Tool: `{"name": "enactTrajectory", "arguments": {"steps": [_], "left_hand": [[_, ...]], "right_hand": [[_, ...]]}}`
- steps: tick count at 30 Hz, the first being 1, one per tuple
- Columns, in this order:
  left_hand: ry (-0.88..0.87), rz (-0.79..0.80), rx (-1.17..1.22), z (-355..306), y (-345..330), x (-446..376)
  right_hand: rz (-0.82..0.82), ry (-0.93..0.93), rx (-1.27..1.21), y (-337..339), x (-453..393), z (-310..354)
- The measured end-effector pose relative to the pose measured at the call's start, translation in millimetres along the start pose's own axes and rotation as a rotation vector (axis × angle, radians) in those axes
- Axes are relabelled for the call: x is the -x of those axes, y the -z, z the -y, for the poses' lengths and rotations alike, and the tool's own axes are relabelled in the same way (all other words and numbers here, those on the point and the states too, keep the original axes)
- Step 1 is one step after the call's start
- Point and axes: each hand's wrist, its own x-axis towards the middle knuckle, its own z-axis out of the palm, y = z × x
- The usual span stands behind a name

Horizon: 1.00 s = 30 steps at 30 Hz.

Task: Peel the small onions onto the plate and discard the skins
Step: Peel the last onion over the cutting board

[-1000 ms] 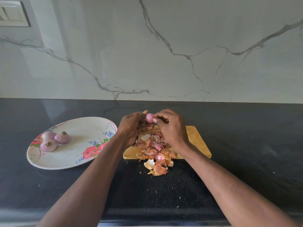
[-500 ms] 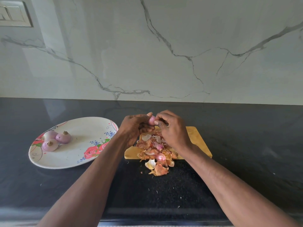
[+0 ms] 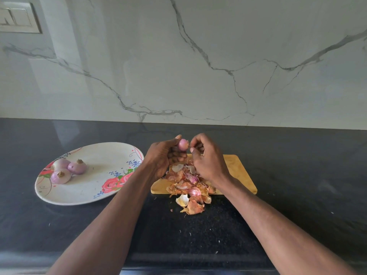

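The left hand (image 3: 164, 157) grips an onion (image 3: 183, 144) above the far edge of the board (image 3: 240, 171), tip pointing right. The right hand (image 3: 206, 157), just right of that tip, pinches at a wisp of skin there. Three peeled onions (image 3: 67, 170) lie on the plate (image 3: 95, 193), left of the board; skins (image 3: 190, 189) heap on the board's near edge.
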Motion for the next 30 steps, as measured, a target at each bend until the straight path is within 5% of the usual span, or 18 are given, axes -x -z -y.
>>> {"name": "enactTrajectory", "arguments": {"steps": [18,30], "left_hand": [[-0.033,0.016,-0.104,-3,1,3],[-0.105,0.013,-0.240,8,-2,-3]], "right_hand": [[-0.020,-0.333,-0.357,3,-6,-1],[0.014,0.026,0.261,-5,-1,0]]}}
